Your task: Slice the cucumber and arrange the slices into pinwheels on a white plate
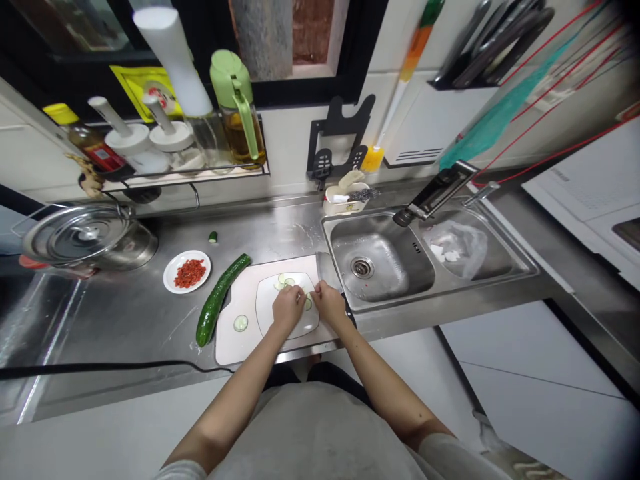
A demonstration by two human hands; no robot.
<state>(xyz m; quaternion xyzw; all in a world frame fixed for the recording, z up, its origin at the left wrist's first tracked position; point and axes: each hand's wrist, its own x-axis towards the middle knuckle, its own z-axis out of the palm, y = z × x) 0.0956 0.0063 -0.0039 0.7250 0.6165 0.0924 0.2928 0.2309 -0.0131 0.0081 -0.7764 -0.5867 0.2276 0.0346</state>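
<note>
A white square plate (265, 313) sits on a pale cutting board (227, 347). Over its right side my left hand (289, 308) and my right hand (329, 303) meet, fingertips pinched round a thin cucumber slice (308, 303). More cucumber slices (281, 281) lie at the plate's far edge, partly behind my left hand. One loose cucumber round (241, 323) rests on the board left of the plate. Along the board's left edge lies a long green cucumber (220, 300). A broad-bladed knife (327, 268) is at the right edge, its black handle partly hidden by my right hand.
A small plate of chopped red pieces (189, 272) and a cucumber end (213, 237) lie to the left. Beyond them stands a lidded steel pot (125, 243). A sink (385, 260) with a black tap (425, 197) is on the right. Bottles line a wall rack (200, 175).
</note>
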